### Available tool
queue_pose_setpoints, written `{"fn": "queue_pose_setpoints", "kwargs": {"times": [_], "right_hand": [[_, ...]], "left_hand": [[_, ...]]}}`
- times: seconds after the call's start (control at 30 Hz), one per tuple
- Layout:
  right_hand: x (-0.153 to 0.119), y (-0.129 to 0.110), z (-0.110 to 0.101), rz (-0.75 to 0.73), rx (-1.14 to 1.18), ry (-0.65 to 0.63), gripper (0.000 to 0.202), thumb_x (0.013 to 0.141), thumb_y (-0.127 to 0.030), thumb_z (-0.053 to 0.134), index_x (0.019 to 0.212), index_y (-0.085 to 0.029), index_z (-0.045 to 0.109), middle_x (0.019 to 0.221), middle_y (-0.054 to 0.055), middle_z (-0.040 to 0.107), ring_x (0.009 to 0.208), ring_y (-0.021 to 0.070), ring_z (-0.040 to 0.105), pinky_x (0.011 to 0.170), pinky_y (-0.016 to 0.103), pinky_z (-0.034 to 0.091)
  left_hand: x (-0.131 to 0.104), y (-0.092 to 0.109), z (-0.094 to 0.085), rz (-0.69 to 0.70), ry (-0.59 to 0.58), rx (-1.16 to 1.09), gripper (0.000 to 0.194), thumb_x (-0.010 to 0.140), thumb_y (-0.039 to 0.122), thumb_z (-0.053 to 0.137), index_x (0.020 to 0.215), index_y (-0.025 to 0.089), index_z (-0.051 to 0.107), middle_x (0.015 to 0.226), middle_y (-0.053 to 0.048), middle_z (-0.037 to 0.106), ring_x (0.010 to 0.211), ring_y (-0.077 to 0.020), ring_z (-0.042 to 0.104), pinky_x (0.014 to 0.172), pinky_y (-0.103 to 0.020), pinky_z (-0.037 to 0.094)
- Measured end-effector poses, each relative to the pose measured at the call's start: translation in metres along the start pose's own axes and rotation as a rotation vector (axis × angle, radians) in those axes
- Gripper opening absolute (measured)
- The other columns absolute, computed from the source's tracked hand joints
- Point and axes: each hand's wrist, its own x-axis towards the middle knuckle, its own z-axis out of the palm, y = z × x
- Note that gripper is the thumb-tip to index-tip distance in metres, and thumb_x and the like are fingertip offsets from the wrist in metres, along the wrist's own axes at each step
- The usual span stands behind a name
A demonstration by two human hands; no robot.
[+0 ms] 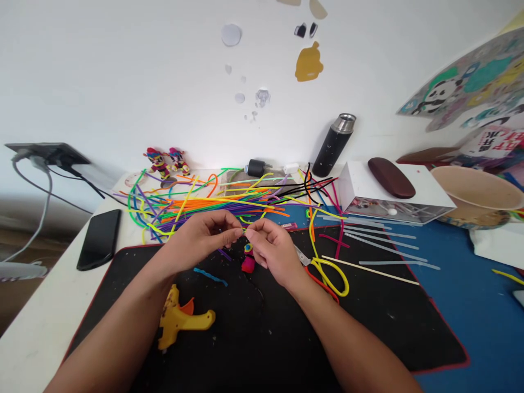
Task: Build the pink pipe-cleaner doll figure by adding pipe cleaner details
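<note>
Over the black mat (pixel 245 349), my left hand (pixel 204 239) and my right hand (pixel 273 248) meet fingertip to fingertip. Both are closed in a pinch on a short yellow-green piece of pipe cleaner (pixel 244 230), mostly hidden by the fingers. Just below them is a small pink-red piece (pixel 248 265) with a blue and yellow round part (pixel 248 248), partly behind my right fingers. A twisted blue pipe cleaner (pixel 210 277) lies below my left hand. Scissors (pixel 331 275) with yellow and orange handles lie right of my right hand. A yellow glue gun (pixel 184 319) rests near my left forearm.
A heap of coloured pipe cleaners (pixel 204 204) spreads behind my hands. Clear glue sticks (pixel 385 240) and a thin wooden stick (pixel 372 270) lie right. Around them are a phone (pixel 99 240), two small figures (pixel 158 162), a black flask (pixel 333 144), a white box (pixel 429 206) and a bowl (pixel 483 191).
</note>
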Motion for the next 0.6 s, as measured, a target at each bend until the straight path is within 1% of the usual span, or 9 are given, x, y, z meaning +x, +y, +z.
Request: {"fn": "queue_pose_setpoints", "kwargs": {"times": [0.23,0.43,0.6], "right_hand": [[-0.0006,-0.0006,0.0010,0.008,-0.033,0.005,0.034,0.083,-0.050,0.079,0.084,-0.022,0.060,0.052,-0.013,0.044,0.036,0.0052,0.031,0.036,0.020,0.022],[-0.0013,-0.0015,0.0015,0.005,-0.045,0.002,0.034,0.083,-0.050,0.079,0.083,-0.021,0.061,0.052,-0.012,0.044,0.037,0.0054,0.032,0.036,0.020,0.022],[-0.0001,0.0005,0.0016,-0.005,-0.034,0.004,0.036,0.083,-0.052,0.080,0.084,-0.021,0.062,0.052,-0.012,0.045,0.036,0.0051,0.032,0.036,0.020,0.021]], "left_hand": [[-0.0015,0.0013,-0.0016,0.001,0.027,0.035,0.033,0.090,0.051,0.075,0.089,0.019,0.075,0.077,-0.001,0.068,0.071,-0.0164,0.058,0.065,-0.027,0.046],[-0.0024,0.0036,-0.0021,-0.017,0.014,0.097,0.032,0.091,0.050,0.073,0.087,0.019,0.073,0.076,0.000,0.067,0.070,-0.0159,0.055,0.064,-0.026,0.042],[-0.0048,0.0057,-0.0032,0.000,0.008,0.111,0.031,0.091,0.051,0.072,0.086,0.020,0.073,0.075,0.001,0.065,0.070,-0.0156,0.053,0.062,-0.025,0.041]]}}
